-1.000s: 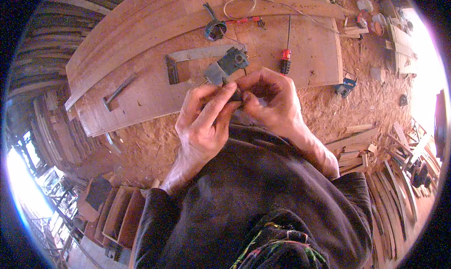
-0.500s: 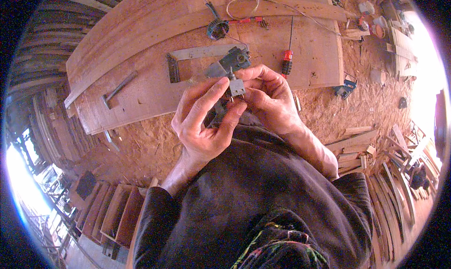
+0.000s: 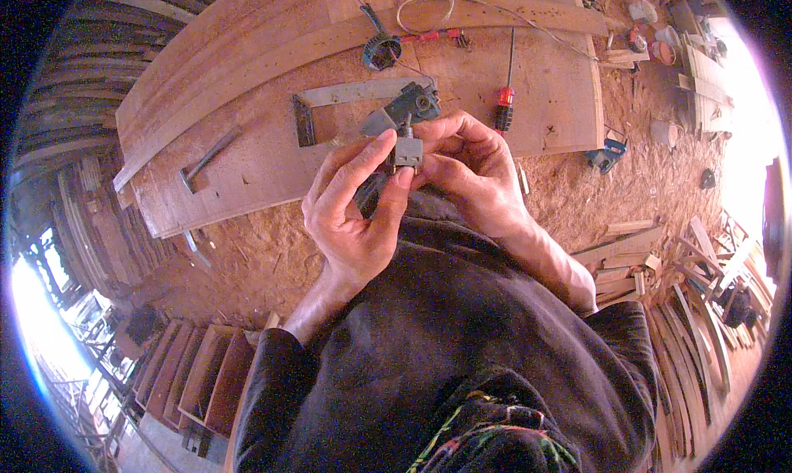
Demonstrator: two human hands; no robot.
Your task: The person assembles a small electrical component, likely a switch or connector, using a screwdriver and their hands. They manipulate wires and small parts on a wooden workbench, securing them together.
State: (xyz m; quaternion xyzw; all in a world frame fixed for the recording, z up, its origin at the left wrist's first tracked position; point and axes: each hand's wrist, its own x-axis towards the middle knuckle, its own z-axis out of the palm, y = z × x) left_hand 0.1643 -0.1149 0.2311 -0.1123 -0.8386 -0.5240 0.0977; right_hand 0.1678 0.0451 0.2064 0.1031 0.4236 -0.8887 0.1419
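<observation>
Between both hands, close to my body, is a small grey boxy part (image 3: 409, 153) with a short metal stem on top and small openings in its face. My left hand (image 3: 355, 201) pinches it, forefinger at its upper left and thumb at its lower edge. My right hand (image 3: 470, 172) is closed against its right side, with thumb and bent fingers gripping there; their exact contact is partly hidden. Just beyond my fingers, a dark grey tool piece (image 3: 417, 103) rests over the workbench boards (image 3: 247, 163).
On the boards lie a metal carpenter's square (image 3: 351, 91), a hammer (image 3: 210, 158), a red-and-black screwdriver (image 3: 505, 110), a red-handled tool (image 3: 433, 35) and a round black motor part (image 3: 382, 52) with a cable. A blue power tool (image 3: 608, 155) sits on the shavings-covered ground (image 3: 577, 196).
The grey part has shifted slightly left and turned, so its face shows more squarely. My left thumb has moved a little up and left along its lower edge.
</observation>
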